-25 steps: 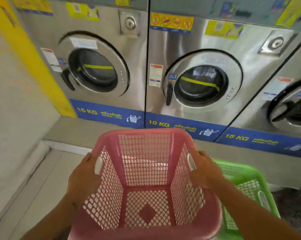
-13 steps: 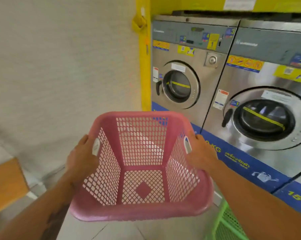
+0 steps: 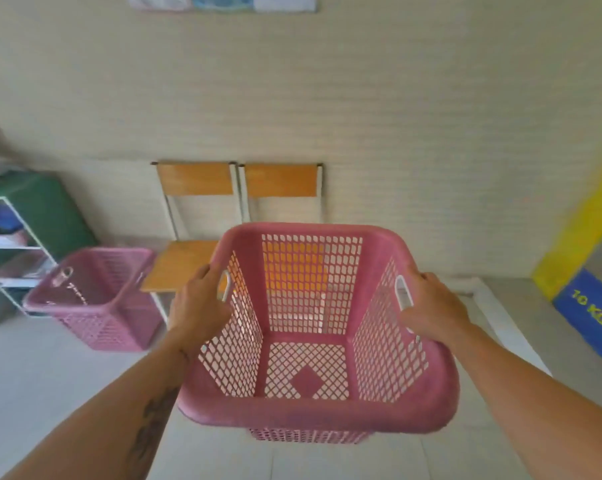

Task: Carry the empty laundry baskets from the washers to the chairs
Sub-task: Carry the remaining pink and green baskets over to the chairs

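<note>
We are in the carrying step — the pink basket (image 3: 313,327) fills the lower centre of the frame, held off the floor and visibly empty through its mesh bottom. Our left hand (image 3: 199,306) is wrapped around the rim at the left handle slot, and our right hand (image 3: 431,306) clasps the rim at the right handle slot; both are closed on the basket, forearms reaching in from the bottom corners.

Ahead, in the middle of the frame, two wooden chairs (image 3: 237,188) stand side by side against the pale wall (image 3: 396,98). The left chair's seat shows just beyond the basket's left rim; the right chair's seat is mostly hidden behind the basket, glimpsed orange through the far mesh. A second pink basket (image 3: 95,296) already sits at left centre, just beside the left chair — whether it rests on the floor or on something low we cannot tell. A shelf unit (image 3: 12,244) stands at the left edge.

We judge the delivery nearly done. The next move calls for closing the last gap to the chairs, then lowering the basket level onto a seat or beside one, and only then loosening both hands.
</note>
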Demonstrator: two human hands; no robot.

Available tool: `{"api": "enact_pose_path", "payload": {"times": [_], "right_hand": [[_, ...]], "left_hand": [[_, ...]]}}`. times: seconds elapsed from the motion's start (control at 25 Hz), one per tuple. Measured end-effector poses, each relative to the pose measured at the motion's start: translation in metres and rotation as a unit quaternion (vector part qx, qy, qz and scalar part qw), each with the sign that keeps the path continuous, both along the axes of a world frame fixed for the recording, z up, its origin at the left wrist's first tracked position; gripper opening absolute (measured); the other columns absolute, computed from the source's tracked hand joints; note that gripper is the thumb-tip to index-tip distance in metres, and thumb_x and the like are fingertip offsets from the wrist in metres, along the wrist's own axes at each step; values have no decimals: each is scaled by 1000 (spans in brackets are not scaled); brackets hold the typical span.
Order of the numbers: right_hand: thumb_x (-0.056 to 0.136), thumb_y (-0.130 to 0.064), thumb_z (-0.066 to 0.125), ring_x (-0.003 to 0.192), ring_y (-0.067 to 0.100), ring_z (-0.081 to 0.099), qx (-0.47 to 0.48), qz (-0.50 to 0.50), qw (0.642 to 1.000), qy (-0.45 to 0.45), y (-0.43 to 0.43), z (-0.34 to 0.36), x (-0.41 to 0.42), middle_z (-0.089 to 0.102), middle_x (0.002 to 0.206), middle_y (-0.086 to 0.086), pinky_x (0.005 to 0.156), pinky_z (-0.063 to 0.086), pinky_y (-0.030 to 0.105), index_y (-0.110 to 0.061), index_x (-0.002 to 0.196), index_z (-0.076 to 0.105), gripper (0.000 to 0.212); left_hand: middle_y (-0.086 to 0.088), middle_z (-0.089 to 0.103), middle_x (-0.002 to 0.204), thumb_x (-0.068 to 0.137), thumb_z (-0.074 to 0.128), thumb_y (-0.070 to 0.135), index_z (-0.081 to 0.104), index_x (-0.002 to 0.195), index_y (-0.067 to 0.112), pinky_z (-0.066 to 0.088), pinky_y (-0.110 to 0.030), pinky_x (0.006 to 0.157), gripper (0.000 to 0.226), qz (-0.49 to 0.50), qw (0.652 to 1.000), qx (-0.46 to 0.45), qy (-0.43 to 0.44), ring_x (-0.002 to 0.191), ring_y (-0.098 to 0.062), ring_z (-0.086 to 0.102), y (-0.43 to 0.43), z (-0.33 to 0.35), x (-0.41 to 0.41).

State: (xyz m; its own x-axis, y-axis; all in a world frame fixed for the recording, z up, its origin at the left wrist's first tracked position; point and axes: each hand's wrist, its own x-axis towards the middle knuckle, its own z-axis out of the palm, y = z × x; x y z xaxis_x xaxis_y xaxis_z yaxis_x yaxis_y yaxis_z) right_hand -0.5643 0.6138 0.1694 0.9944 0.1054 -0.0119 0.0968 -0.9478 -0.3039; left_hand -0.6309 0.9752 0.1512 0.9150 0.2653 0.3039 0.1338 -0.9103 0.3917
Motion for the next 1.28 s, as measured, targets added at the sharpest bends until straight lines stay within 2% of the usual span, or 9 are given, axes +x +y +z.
{"api": "enact_pose_path", "payload": {"times": [0.16, 0.24, 0.36, 0.52, 0.6, 0.68, 0.96, 1.12, 1.28], "right_hand": [[70, -19, 66, 89, 33, 59, 4, 72, 997, 6, 167, 4, 3, 49, 119, 7, 68, 48, 35, -37, 148, 11, 97], [69, -20, 67, 87, 34, 59, 23, 102, 994, 16, 239, 8, 6, 50, 112, 6, 66, 49, 34, -41, 142, 20, 89], [56, -11, 68, 81, 28, 57, 59, 148, 987, 24, 329, 11, 18, 55, 96, 2, 59, 45, 28, -45, 117, 42, 75], [70, -13, 59, 91, 29, 61, 95, 192, 977, 23, 449, 11, 48, 62, 115, 10, 68, 48, 31, -34, 144, 40, 79], [70, -11, 57, 85, 27, 60, 103, 220, 970, 16, 509, 7, 71, 62, 109, 8, 60, 47, 28, -34, 145, 39, 80], [69, -9, 58, 80, 26, 59, 110, 243, 963, 19, 565, 5, 99, 60, 103, 6, 51, 40, 25, -36, 146, 37, 84], [67, -12, 62, 96, 33, 61, 152, 236, 960, 21, 738, 10, 232, 59, 124, 9, 66, 50, 34, -45, 150, 22, 98], [64, -7, 68, 110, 34, 58, 148, 206, 967, 36, 801, 9, 282, 53, 135, 10, 75, 54, 38, -41, 150, 22, 104], [68, -6, 63, 92, 28, 64, 162, 149, 974, 63, 863, -33, 323, 60, 119, 8, 68, 58, 38, -45, 148, 22, 98]], "left_hand": [[0, 58, 130, 76, 63, 3, -4, 143, 60, 58, -39, 68, 111, 47, 998, -1, -31, 104, -26, 63, 147, 15, -54], [4, 61, 116, 74, 66, 2, -3, 144, 60, 48, -24, 58, 114, 81, 996, 0, -31, 94, -19, 64, 208, 22, -77], [4, 60, 121, 70, 63, 6, 7, 148, 53, 47, -26, 63, 107, 156, 988, 16, -16, 95, -18, 62, 291, 29, -102], [5, 60, 111, 64, 56, 9, 19, 147, 48, 52, -35, 71, 99, 239, 971, 25, -8, 95, -25, 63, 386, 31, -119], [5, 58, 109, 63, 53, 9, 29, 143, 41, 53, -38, 70, 90, 276, 961, 34, 1, 92, -27, 64, 432, 27, -113], [3, 57, 112, 70, 52, 12, 34, 140, 38, 54, -40, 70, 77, 300, 953, 50, -7, 91, -30, 64, 481, 30, -94], [6, 52, 99, 73, 61, 17, 42, 132, 33, 44, -34, 65, 64, 288, 954, 77, -39, 85, -24, 56, 658, 50, 46], [1, 53, 127, 81, 54, 20, 45, 133, 30, 50, -41, 72, 54, 272, 958, 84, -37, 98, -33, 61, 736, 46, 120], [-1, 54, 127, 85, 59, 32, 47, 131, 32, 48, -41, 70, 47, 214, 968, 126, -28, 96, -35, 63, 825, 15, 196]]}}
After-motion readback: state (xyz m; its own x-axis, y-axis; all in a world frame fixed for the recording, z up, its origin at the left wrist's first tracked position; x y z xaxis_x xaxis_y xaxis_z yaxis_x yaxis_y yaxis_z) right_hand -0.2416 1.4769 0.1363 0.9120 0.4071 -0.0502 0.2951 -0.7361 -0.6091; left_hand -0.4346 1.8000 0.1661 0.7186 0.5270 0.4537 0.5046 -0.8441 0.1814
